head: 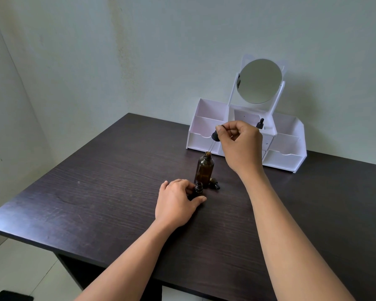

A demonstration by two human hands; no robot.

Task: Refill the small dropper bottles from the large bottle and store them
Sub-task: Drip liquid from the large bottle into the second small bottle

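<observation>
Steadying the small dropper bottle [198, 189] on the desk [96, 192], midway between near and far edges, the left hand [178, 200] is curling fingers and thumb round it, probably so the open bottle is not tipping. Just behind, the large bottle [204, 168] is standing uncapped, its level hard to tell. The right hand [239, 144] is pinching the dropper [215, 136], with its glass tip at that neck, likely for drawing liquid. At the far edge, the white organizer [282, 157] is holding one stored bottle [260, 124] in its middle compartment.

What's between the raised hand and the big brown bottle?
A dropper, pinched by the right hand, glass tip at the mouth of the big bottle. Head view.
</observation>
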